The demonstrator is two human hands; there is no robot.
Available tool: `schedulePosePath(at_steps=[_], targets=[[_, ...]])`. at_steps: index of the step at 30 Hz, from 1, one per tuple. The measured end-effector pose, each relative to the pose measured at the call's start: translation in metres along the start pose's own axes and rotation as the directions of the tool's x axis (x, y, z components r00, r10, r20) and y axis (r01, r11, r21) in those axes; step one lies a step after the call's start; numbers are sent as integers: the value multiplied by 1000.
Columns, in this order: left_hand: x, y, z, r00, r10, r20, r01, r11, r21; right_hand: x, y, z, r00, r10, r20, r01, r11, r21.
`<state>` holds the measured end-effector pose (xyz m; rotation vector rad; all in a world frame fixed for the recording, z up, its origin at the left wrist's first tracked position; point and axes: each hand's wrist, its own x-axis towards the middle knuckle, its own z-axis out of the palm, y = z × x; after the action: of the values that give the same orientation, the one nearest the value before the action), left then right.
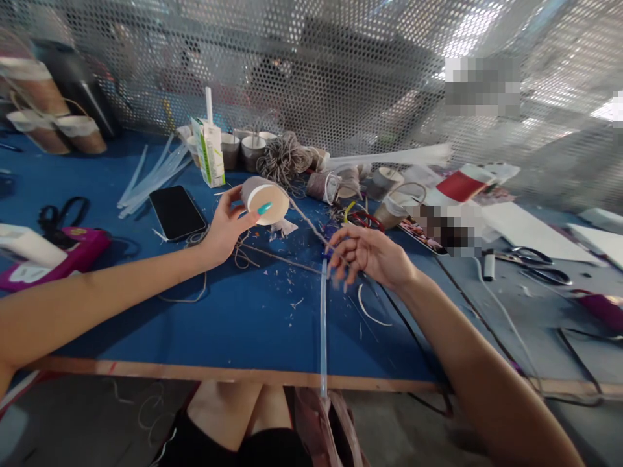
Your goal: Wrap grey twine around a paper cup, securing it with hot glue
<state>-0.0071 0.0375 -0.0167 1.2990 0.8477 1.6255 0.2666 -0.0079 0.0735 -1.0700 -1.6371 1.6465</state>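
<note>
Cup (265, 200) (twine-wrapped) gripped in left hand (224, 224); right hand (372, 256) pinches its twine (311, 228).

Both my arms are bare from the hands all the way back to where they leave view; no sleeves, no cuffs. I see no watch, bracelet or ring on either wrist or finger, as far as the picture lets me tell. My left hand (224, 226) has long nails painted a bright turquoise; the thumbnail shows it most plainly. My right hand (370, 256) is blurred about the fingertips, so I cannot tell the nail colour there. Below the counter edge my knees are bare, and I wear something dark, black by the look of it, short enough to end high on the thighs.
</note>
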Motion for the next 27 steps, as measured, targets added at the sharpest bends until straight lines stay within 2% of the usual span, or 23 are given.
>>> schedulePosePath(at_steps=[2,4,6,7,8,9,11,13,15,18,21,24,26,27], targets=[[-3,0,2,993,113,36,-114,993,33,0,7,4,978,-163,-129,139,974,-178],[-8,4,4,974,195,112,-204,977,69,0,12,5,889,-408,-209,283,847,-450],[-14,9,5,951,210,227,-239,965,109,-1,13,-1,792,-572,-215,308,677,-669],[-16,11,5,939,206,276,-250,958,137,-1,13,-6,775,-596,-211,266,611,-746],[-19,14,5,927,189,323,-255,951,174,-1,11,-12,781,-586,-216,199,561,-804],[-20,16,5,911,180,370,-271,939,210,-1,10,-18,813,-537,-226,100,510,-854],[-21,19,4,886,156,437,-306,904,298,-1,7,-29,908,-347,-237,-83,404,-911],[-20,20,3,872,136,471,-336,865,373,-1,7,-34,963,-161,-215,-160,297,-941],[-18,22,3,864,127,487,-355,839,412,-1,8,-32,979,-97,-178,-154,209,-966],[-19,24,5,844,162,512,-409,811,418,-1,9,-20,973,-131,-188,-176,97,-979],[-22,26,7,833,208,513,-458,780,426,-1,5,-6,970,-107,-216,-216,11,-976],[-23,23,6,865,307,398,-461,799,386,0,1,5,971,-74,-226,-232,-84,-969],[-22,18,4,878,427,215,-476,819,319,1,1,8,968,-82,-238,-247,-123,-961],[-20,16,3,869,481,114,-492,821,290,1,2,7,965,-102,-243,-255,-125,-959]])
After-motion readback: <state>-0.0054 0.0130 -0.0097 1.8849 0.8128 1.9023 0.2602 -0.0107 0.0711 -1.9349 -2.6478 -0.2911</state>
